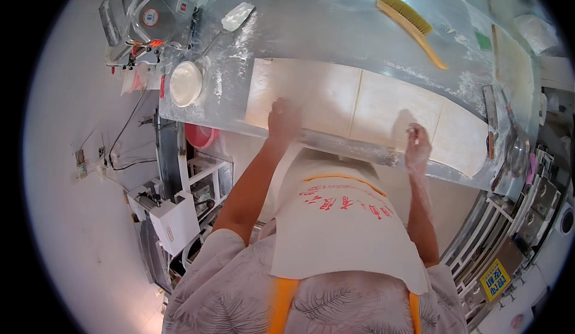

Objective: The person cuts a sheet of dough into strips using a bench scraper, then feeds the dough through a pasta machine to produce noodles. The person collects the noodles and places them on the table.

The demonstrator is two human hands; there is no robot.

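Pale flat dough sheets (311, 88) lie side by side along the near edge of a metal table, with narrow seams between them. My left hand (284, 122) is over the left part of the sheets, close to their near edge. Motion smears its fingers. Farther right, my right hand (418, 143) is by the near edge of the dough, thumb and fingers drawn together in a pinch and whitened as if by flour. Whatever is between those fingertips is too small to make out. Its shadow falls on the dough.
A yellow-bristled wooden brush (413, 25) rests at the far right. At left are a round container of white powder (186, 84), a powder-covered scoop (238, 17) and a scale (157, 19). Long narrow tools (490, 118) lie at the right edge. A red basin (200, 135) stands below.
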